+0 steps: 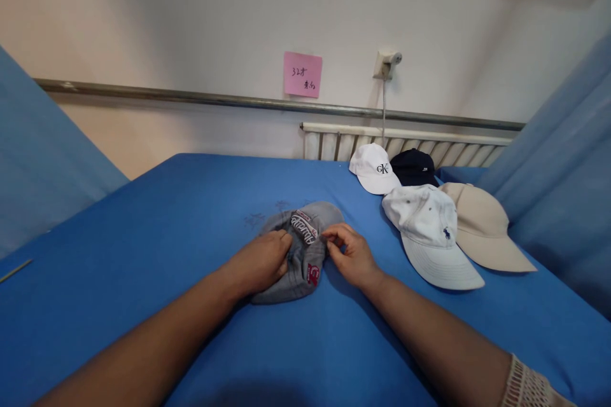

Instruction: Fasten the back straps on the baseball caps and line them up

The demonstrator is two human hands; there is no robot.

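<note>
A grey baseball cap (298, 292) with white lettering and a red patch lies crumpled on the blue cloth, its brim (327, 211) pointing away from me. My left hand (267, 261) is closed on the cap's left side, its fingers curled into the fabric. At the cap's right edge, my right hand (351, 254) is closed in a pinch, thumb and forefinger together right beside the lettering. Whatever is between those fingertips is too small to make out. My left hand hides part of the crown.
On the right lie a white cap (372, 165), a dark cap (413, 165), a pale cap (424, 222) and a beige cap (482, 222). Blue cloth (143, 254) covers the table. A thin yellowish stick (15, 271) rests at far left. Behind are a radiator (329, 143) and a rail (214, 98).
</note>
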